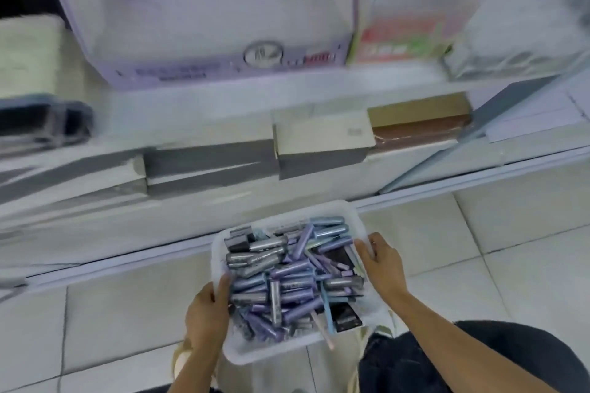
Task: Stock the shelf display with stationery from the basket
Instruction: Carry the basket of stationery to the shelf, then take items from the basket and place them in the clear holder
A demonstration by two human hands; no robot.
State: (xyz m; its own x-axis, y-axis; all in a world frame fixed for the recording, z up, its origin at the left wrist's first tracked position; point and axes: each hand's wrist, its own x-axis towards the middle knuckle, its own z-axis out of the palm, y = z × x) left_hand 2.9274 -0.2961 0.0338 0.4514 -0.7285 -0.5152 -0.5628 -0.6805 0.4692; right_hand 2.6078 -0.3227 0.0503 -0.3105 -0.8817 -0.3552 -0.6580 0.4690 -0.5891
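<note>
A white plastic basket (265, 351) is held above the tiled floor, heaped with several purple, blue and silver stationery tubes (287, 277) and a few dark packets. My left hand (207, 316) grips the basket's left rim, thumb over the edge. On the opposite side my right hand (381, 260) grips the right rim the same way. The shelf display (204, 124) runs across the view just beyond the basket, blurred by motion.
The lower shelf holds grey boxes (210, 163), a beige box (322, 134) and a brown carton (418, 124). Above stand a large lilac package (204, 25) and a pink-and-green pack (405, 38). Pale floor tiles (510, 249) lie to the right. My dark-trousered knee (447, 360) shows below.
</note>
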